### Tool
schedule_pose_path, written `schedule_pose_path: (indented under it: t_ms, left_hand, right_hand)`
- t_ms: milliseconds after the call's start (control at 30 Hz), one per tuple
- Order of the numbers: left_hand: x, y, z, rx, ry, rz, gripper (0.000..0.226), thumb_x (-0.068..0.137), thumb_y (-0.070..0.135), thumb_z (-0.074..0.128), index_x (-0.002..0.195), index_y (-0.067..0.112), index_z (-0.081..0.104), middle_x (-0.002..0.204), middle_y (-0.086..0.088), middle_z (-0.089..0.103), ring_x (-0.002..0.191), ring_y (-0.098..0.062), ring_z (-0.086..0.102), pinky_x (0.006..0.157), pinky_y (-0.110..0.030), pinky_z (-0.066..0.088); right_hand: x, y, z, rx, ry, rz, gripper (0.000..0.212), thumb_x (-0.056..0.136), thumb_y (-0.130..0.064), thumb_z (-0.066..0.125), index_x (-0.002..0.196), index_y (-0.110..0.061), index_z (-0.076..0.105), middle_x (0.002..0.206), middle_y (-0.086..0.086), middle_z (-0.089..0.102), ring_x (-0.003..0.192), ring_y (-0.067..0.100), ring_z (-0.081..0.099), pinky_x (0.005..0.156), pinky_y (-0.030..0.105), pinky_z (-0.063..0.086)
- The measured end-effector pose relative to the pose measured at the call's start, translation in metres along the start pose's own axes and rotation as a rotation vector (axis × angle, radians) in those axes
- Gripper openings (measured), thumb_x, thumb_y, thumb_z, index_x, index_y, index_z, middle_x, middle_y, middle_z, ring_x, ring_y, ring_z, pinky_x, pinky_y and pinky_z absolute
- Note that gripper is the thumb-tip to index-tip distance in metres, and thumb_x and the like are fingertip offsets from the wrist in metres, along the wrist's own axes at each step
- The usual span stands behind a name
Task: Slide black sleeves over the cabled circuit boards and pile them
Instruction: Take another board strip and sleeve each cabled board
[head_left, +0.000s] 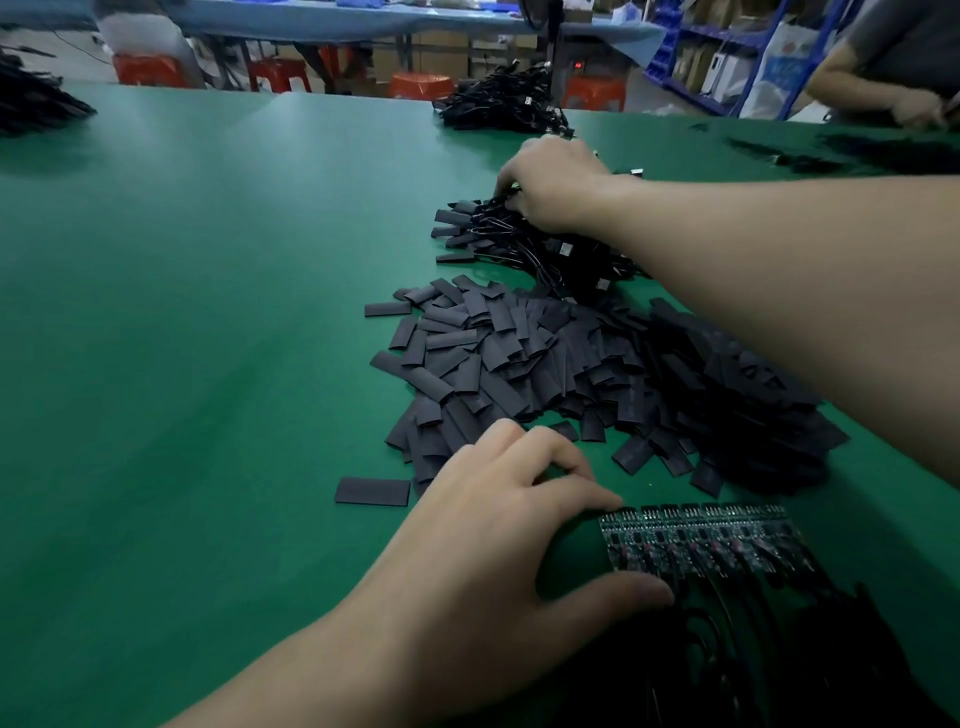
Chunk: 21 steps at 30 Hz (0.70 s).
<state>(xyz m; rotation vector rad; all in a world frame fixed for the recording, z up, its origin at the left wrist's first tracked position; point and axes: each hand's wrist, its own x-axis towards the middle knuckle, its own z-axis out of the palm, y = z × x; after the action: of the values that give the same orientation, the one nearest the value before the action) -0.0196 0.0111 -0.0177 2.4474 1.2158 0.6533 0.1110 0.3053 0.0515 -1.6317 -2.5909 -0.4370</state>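
1. Head view: the left hand (493, 540) lies on the green bench (182, 338), fingers loosely bent and apart. Its forefinger tip touches the top corner of a row of circuit boards (696, 535), and its thumb sits at the row's lower edge, gripping nothing.
2. The right hand (556, 182) reaches across into a pile of sleeved boards (498, 234) farther back. Its fingertips are buried there, so I cannot tell whether it holds anything.
3. A heap of black sleeves (545, 358) lies between the two hands, and one stray sleeve (371, 491) lies flat just beside the left hand.
4. The sleeves look light, thin and flattened. They will likely need a squeeze at the edges to open the mouth, and being smooth they may slip.
5. The boards look small, stiff and light, with exposed parts. They are probably best taken by the side edges, near where the cables (727, 654) join.
6. The cables are limp and tangled, so pulling one could drag its neighbours.
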Motion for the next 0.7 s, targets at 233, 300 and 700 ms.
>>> schedule_pose_path:
  t_ms: [233, 300, 700]
  left_hand:
    - [0.0, 0.0, 0.0, -0.189, 0.066, -0.022, 0.033, 0.084, 0.059, 0.068, 0.11, 0.039, 0.065, 0.099, 0.025, 0.063, 0.098, 0.003, 0.061, 0.086, -0.017, 0.047]
    - [-0.001, 0.001, -0.001, -0.351, 0.077, -0.095, 0.023, 0.083, 0.045, 0.078, 0.102, 0.036, 0.068, 0.09, 0.02, 0.068, 0.085, 0.0, 0.067, 0.076, -0.009, 0.046]
    - [-0.001, 0.009, -0.009, -0.883, 0.067, -0.264, 0.02, 0.075, 0.014, 0.08, 0.094, 0.017, 0.078, 0.08, -0.004, 0.073, 0.068, -0.007, 0.062, 0.067, -0.019, 0.049]
  right_hand:
    - [-0.041, -0.002, -0.017, 0.001, 0.062, -0.019, 0.045, 0.106, -0.03, 0.044, 0.15, -0.021, 0.049, 0.147, 0.013, 0.046, 0.139, 0.033, 0.038, 0.114, 0.053, 0.032]
    - [-0.08, -0.008, -0.028, 0.114, 0.162, -0.052, 0.042, 0.106, -0.039, 0.047, 0.142, -0.02, 0.058, 0.138, 0.011, 0.052, 0.132, 0.029, 0.043, 0.11, 0.05, 0.036]
    - [-0.299, -0.04, -0.044, 0.805, -0.09, 0.014, 0.022, 0.082, -0.058, 0.061, 0.086, -0.039, 0.071, 0.084, -0.026, 0.07, 0.078, -0.003, 0.066, 0.067, 0.018, 0.049]
